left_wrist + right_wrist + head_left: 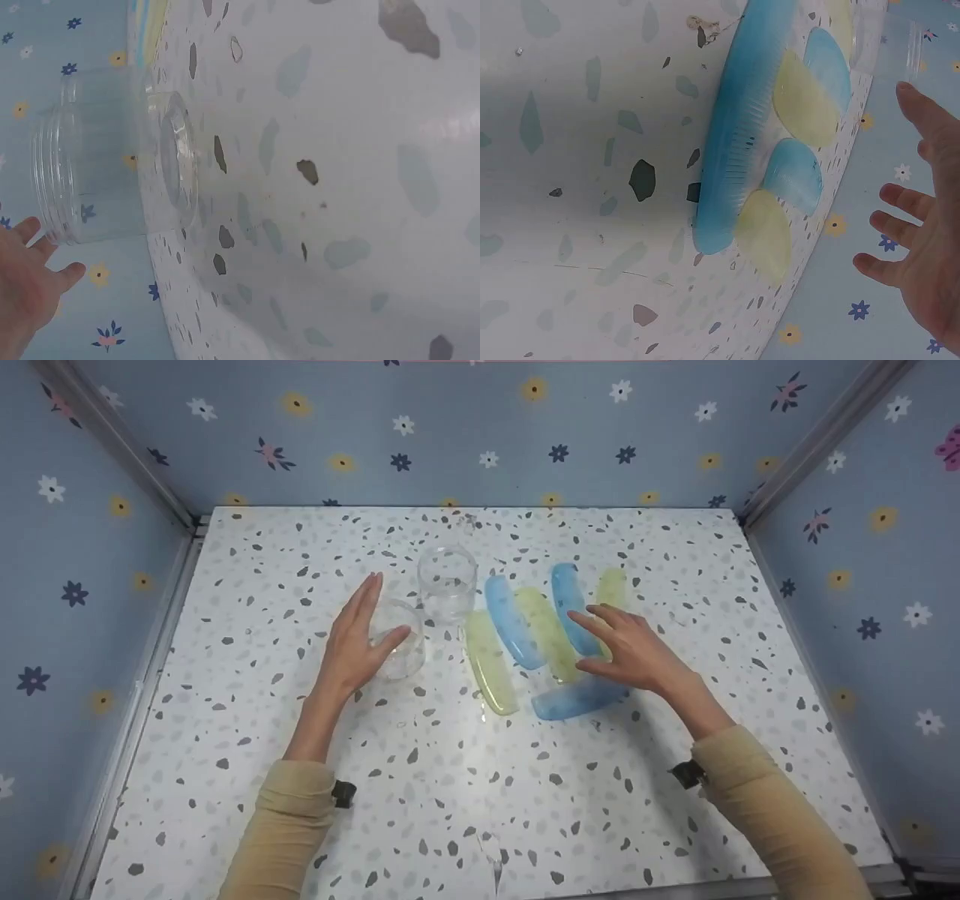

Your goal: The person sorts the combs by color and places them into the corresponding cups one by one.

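My left hand (354, 641) has its fingers extended at the left side of a clear plastic jar (406, 658), its thumb reaching over the jar in the head view. In the left wrist view the fingertips are right at the ridged rim of the upright jar (109, 165). A second clear jar (448, 592) stands just behind it. Over the right part of a group of combs hovers my right hand (637, 652), fingers spread and holding nothing. Beneath it lie a blue comb (571, 701), another blue comb (568, 592) and a yellow-green comb (613, 585), each partly covered in the head view.
Further left in the group are a yellow-green comb (489, 660), a blue comb (511, 622) and a yellow-green comb (544, 630). All lie flat on the speckled white table (450, 780). Flowered blue panels (480, 427) enclose its back and sides.
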Available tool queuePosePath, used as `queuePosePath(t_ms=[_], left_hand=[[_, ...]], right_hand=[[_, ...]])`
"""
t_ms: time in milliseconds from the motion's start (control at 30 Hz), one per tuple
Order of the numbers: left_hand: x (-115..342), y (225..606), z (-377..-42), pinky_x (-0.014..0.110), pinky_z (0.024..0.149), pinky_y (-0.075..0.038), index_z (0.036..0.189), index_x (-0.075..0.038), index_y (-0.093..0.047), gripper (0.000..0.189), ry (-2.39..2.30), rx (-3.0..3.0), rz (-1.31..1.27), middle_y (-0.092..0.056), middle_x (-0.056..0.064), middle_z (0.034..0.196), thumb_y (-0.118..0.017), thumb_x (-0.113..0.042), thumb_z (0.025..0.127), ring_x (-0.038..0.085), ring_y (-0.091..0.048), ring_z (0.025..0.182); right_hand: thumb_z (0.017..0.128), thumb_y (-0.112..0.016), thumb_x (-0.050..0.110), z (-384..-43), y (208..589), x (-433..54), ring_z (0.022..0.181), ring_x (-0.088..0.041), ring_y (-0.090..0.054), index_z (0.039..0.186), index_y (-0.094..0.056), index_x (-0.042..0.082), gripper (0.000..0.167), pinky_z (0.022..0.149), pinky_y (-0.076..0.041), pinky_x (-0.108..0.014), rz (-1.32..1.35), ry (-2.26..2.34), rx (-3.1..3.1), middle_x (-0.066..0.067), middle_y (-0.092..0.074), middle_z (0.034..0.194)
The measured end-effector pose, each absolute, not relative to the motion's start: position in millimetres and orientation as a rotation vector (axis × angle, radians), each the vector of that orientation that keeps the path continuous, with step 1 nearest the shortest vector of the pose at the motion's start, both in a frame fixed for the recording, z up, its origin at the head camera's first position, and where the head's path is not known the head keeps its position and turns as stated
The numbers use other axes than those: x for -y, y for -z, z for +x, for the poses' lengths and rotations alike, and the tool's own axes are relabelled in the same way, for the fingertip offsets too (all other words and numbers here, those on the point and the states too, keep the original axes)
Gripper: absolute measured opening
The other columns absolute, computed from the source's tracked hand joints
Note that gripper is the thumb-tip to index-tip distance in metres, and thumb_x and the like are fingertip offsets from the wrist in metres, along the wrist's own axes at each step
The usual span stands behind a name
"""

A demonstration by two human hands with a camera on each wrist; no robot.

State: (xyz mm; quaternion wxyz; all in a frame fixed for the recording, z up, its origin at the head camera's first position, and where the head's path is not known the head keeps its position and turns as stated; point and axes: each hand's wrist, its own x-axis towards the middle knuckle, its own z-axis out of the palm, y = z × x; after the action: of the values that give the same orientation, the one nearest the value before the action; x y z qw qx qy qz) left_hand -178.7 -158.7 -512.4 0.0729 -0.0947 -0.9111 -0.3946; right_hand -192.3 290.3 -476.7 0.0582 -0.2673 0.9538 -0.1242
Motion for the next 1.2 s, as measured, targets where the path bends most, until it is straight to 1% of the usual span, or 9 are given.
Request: queuePosePath(t_ms=[200,367,500,567,700,800,933,1067,1200], left_hand=[[157.9,519.5,-175.0,0.055,0.133,-0.016,0.166,-0.029,-0.016,0.090,1.344,2.698,-0.163,-0.018,0.003,0.174,-0.066,-0.053,0.095,0.029,-0.018,0.162],[159.4,524.7,-173.7,0.054,0.134,-0.011,0.167,-0.027,-0.015,0.093,1.524,2.648,-0.088,-0.017,0.003,0.174,-0.067,-0.051,0.094,0.027,-0.014,0.163],[161.7,529.4,-173.0,0.055,0.134,-0.009,0.167,-0.024,-0.013,0.096,1.651,2.600,-0.045,-0.018,0.002,0.174,-0.070,-0.048,0.093,0.027,-0.014,0.163],[161.3,531.9,-172.6,0.056,0.133,-0.009,0.167,-0.023,-0.012,0.100,1.719,2.571,-0.023,-0.019,0.004,0.174,-0.073,-0.047,0.091,0.028,-0.015,0.162],[157.3,536.4,-171.9,0.057,0.133,-0.013,0.167,-0.024,-0.008,0.106,1.782,2.555,0.034,-0.020,0.008,0.173,-0.076,-0.047,0.089,0.031,-0.020,0.161],[155.2,539.1,-171.1,0.055,0.133,-0.015,0.167,-0.021,-0.010,0.108,1.781,2.549,0.057,-0.022,0.009,0.173,-0.079,-0.045,0.088,0.031,-0.022,0.160],[153.5,541.6,-170.4,0.054,0.134,-0.013,0.166,-0.017,-0.012,0.111,1.790,2.545,0.082,-0.022,0.008,0.172,-0.082,-0.042,0.084,0.030,-0.021,0.161],[152.3,543.2,-169.7,0.055,0.133,-0.014,0.166,-0.018,-0.010,0.115,1.826,2.549,0.116,-0.020,0.007,0.173,-0.086,-0.038,0.082,0.029,-0.021,0.161],[150.8,543.0,-169.1,0.055,0.133,-0.014,0.166,-0.017,-0.009,0.117,1.860,2.558,0.136,-0.017,0.007,0.173,-0.087,-0.034,0.080,0.029,-0.020,0.161]], right_hand=[[0.092,-0.075,0.044,-187.9,479.6,-293.1,0.149,-0.043,-0.040,0.159,-0.040,0.032,0.077,0.118,-0.034,-0.070,-0.829,0.381,-2.857,-0.018,-0.040,0.162],[0.091,-0.076,0.044,-184.1,481.0,-294.3,0.149,-0.042,-0.041,0.159,-0.040,0.031,0.077,0.118,-0.035,-0.070,-0.837,0.387,-2.829,-0.018,-0.040,0.162],[0.090,-0.078,0.044,-181.0,483.8,-294.8,0.148,-0.042,-0.043,0.158,-0.041,0.032,0.078,0.118,-0.036,-0.068,-0.857,0.395,-2.820,-0.017,-0.042,0.162],[0.089,-0.079,0.044,-179.5,485.7,-295.1,0.147,-0.042,-0.044,0.158,-0.042,0.030,0.078,0.118,-0.038,-0.067,-0.876,0.397,-2.820,-0.018,-0.043,0.161],[0.088,-0.080,0.043,-176.0,488.9,-296.0,0.144,-0.042,-0.048,0.156,-0.046,0.027,0.078,0.116,-0.042,-0.065,-0.915,0.367,-2.811,-0.019,-0.046,0.158],[0.087,-0.081,0.045,-172.7,491.1,-296.2,0.143,-0.042,-0.048,0.155,-0.047,0.027,0.078,0.115,-0.042,-0.064,-0.943,0.335,-2.789,-0.018,-0.047,0.157],[0.086,-0.082,0.045,-167.3,494.3,-295.5,0.143,-0.042,-0.049,0.154,-0.049,0.028,0.078,0.116,-0.042,-0.064,-0.947,0.313,-2.757,-0.018,-0.049,0.156],[0.083,-0.085,0.042,-162.1,498.0,-294.8,0.140,-0.041,-0.051,0.152,-0.051,0.028,0.078,0.115,-0.044,-0.062,-0.938,0.292,-2.739,-0.017,-0.052,0.153],[0.080,-0.088,0.037,-158.5,502.3,-295.4,0.137,-0.040,-0.053,0.148,-0.056,0.026,0.077,0.111,-0.047,-0.061,-0.969,0.275,-2.730,-0.017,-0.055,0.148]])
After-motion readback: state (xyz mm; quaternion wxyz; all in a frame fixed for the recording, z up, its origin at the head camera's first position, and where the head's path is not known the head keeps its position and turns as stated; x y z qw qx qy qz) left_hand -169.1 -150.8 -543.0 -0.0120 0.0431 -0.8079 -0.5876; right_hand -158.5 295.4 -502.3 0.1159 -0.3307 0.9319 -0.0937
